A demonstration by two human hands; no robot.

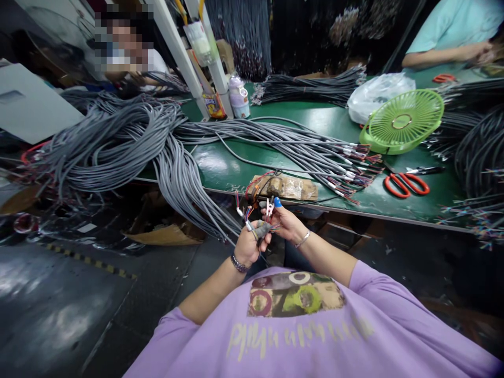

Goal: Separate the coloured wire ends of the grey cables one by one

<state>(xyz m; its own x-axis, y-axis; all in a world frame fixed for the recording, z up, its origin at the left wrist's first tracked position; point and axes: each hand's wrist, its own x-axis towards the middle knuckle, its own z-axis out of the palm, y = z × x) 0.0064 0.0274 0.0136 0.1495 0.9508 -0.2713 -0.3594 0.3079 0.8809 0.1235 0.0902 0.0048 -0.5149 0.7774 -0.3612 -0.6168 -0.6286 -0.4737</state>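
My left hand (252,242), with grey finger covers, is closed around the stripped end of a grey cable, whose thin coloured wires (248,212) fan out past the fingers. Close beside it, my right hand (286,223), a blue cover on one fingertip, pinches at the wire ends; exactly what sits between its fingers is too small to make out. A small pale pink piece (269,208) shows at the right fingertips. Just beyond both hands, a wooden block (289,187) with tape and wires lies at the table's edge. Grey cables (189,176) hang over the edge to the left.
On the green table (232,163) lie more grey cables (275,137), red-handled scissors (405,185), a green fan (403,121), a plastic bag (380,92) and a bottle (238,97). Black cables (482,152) pile up at right. Two people sit across the table.
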